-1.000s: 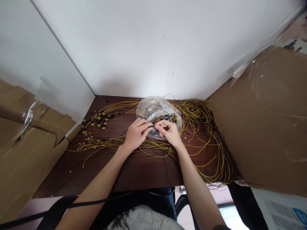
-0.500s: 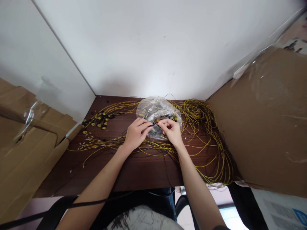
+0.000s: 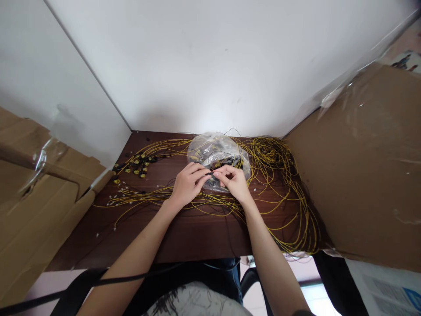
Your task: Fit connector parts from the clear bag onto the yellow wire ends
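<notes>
My left hand (image 3: pixel 188 183) is closed in a pinch on a small black cable connector (image 3: pixel 209 174), over the middle of the table. Fingertips of my right hand (image 3: pixel 233 179) pinch the other end of that piece, close against the left fingers. Below and behind both hands lies a clear plastic bag (image 3: pixel 205 147) with small black and yellow parts in it. Thin yellow cables (image 3: pixel 131 199) with white ends run under my wrists to the right. The exact shape of the held connector is mostly hidden by my fingers.
A tangled coil of yellow cable (image 3: pixel 271 149) lies at the back right. Several black parts with yellow ends (image 3: pixel 136 164) sit at the back left. Cardboard sheets (image 3: pixel 368 166) stand along the right side, with more cardboard (image 3: pixel 42 210) on the left. A white wall (image 3: pixel 197 66) rises behind.
My right fingers have moved slightly left, closer to my left fingertips along the held connector. The left hand has barely moved.
</notes>
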A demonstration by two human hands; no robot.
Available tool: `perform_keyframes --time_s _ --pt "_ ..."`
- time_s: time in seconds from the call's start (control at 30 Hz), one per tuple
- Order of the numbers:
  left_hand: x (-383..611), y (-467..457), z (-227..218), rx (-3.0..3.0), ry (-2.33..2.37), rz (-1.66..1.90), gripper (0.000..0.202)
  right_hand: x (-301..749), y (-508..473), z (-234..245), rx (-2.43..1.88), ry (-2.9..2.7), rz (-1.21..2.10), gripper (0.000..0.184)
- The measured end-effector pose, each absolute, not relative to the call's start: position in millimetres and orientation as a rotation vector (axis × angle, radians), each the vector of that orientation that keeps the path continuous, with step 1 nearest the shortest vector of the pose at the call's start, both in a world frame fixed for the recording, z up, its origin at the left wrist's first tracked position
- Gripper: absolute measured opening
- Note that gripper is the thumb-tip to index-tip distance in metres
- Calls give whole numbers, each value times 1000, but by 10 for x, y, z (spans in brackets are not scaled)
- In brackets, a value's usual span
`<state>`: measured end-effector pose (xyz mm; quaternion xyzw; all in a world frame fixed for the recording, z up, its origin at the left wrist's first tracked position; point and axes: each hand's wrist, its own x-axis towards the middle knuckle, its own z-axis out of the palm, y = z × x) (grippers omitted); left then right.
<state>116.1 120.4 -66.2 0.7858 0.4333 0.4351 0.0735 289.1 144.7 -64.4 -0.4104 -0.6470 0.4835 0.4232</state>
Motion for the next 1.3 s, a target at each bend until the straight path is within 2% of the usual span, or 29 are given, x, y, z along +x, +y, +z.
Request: perform_keyframes --time_s 0.27,0.47,0.63,0.83,1.1,1.3 --pt "1110 1227 -663 2279 1348 1397 15 2962 1486 -620 -1075 -1479 1139 26" --pt "1125 1213 -657 2283 1328 1372 14 2917 1447 -597 -994 -1534 1300 30" --pt "1141 1201 -662 2302 1305 1327 15 2877 1441 -636 -977 -1581 1332 26" --pt "1131 1208 -658 2302 1304 1350 15 2925 1469 -621 -1083 -1491 1189 26" --pt "1131 1204 -650 2320 1291 1333 17 2864 1429 -613 -1007 -1564 1309 27" --pt "1137 1206 -654 2330 1297 1322 16 2894 1460 -640 -1066 -1527 1221 26"
